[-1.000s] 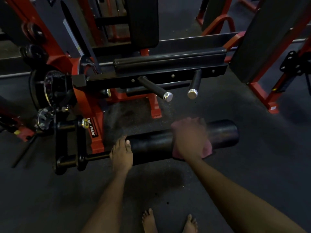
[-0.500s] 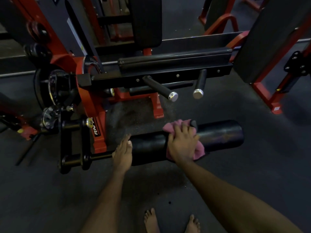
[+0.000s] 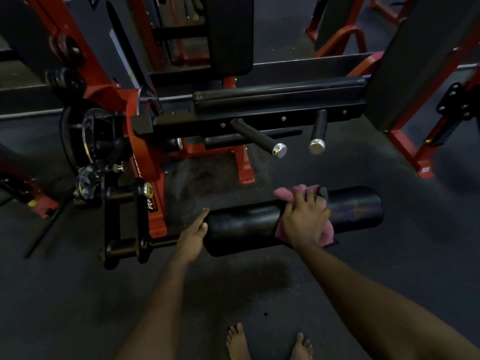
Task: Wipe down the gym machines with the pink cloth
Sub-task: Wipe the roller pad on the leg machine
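Observation:
A black padded roller (image 3: 241, 226) of a red and black gym machine lies horizontally at knee height in front of me. The pink cloth (image 3: 288, 193) is draped over the roller right of its middle, and my right hand (image 3: 305, 219) holds it against the pad with fingers curled over the top. Cloth edges show above and below that hand. My left hand (image 3: 193, 233) rests with straight fingers against the roller's left end, beside the thin black bar that carries it.
Two black handles with chrome caps (image 3: 279, 149) (image 3: 317, 146) stick out above the roller. A weight plate (image 3: 78, 141) and red frame (image 3: 153, 162) stand at left, another red-framed machine (image 3: 415, 157) at right. My bare feet (image 3: 237, 341) stand on the dark floor.
My right hand slid the pink cloth left along the roller, then back a little to the right. My left hand stayed at the roller's left end.

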A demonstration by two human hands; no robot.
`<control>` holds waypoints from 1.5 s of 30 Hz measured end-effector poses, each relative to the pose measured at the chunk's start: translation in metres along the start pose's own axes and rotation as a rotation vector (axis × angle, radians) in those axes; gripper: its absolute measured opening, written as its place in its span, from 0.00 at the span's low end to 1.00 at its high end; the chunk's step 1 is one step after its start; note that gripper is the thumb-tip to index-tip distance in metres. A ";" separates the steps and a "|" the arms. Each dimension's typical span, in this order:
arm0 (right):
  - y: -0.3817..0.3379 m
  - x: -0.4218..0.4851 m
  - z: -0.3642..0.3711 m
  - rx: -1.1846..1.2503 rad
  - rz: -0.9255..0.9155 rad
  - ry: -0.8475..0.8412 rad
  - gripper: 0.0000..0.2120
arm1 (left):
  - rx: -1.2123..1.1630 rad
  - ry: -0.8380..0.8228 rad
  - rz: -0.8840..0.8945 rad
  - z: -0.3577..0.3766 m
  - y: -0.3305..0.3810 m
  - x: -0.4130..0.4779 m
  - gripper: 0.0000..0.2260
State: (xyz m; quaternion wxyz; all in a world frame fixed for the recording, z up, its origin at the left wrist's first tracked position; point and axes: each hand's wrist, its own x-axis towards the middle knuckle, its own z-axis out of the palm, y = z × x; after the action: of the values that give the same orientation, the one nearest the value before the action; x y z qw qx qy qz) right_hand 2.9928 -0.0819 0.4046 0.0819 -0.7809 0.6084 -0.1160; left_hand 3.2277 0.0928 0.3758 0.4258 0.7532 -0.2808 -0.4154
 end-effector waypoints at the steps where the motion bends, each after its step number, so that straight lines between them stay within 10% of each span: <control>1: -0.013 -0.006 0.003 -0.016 -0.044 -0.013 0.21 | -0.007 -0.018 0.006 -0.002 -0.001 0.001 0.20; 13: -0.118 -0.078 0.021 0.060 -0.371 -0.115 0.22 | -0.101 -0.023 -0.051 -0.019 -0.014 0.019 0.18; 23: -0.069 -0.037 0.000 0.000 0.101 -0.089 0.22 | -0.097 -0.081 -0.076 -0.020 -0.010 0.016 0.20; 27: -0.128 -0.075 0.012 0.040 -0.230 -0.183 0.24 | -0.169 0.036 -0.073 -0.026 0.002 0.024 0.17; 30: -0.127 -0.068 0.003 0.317 -0.277 -0.278 0.24 | 0.018 0.291 0.082 -0.016 0.024 0.013 0.14; 34: -0.056 -0.024 -0.009 0.357 0.028 0.004 0.22 | 0.355 0.717 0.234 0.032 0.069 -0.016 0.12; 45: 0.065 0.005 -0.007 0.052 0.040 -0.095 0.26 | 0.744 0.463 -0.026 0.110 0.084 -0.022 0.40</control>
State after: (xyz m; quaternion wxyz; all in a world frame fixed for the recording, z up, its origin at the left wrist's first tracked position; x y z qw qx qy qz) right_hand 2.9311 -0.1024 0.3939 0.1335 -0.7709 0.6159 -0.0929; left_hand 3.1161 0.0245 0.4252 0.1719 0.9320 -0.2991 -0.1113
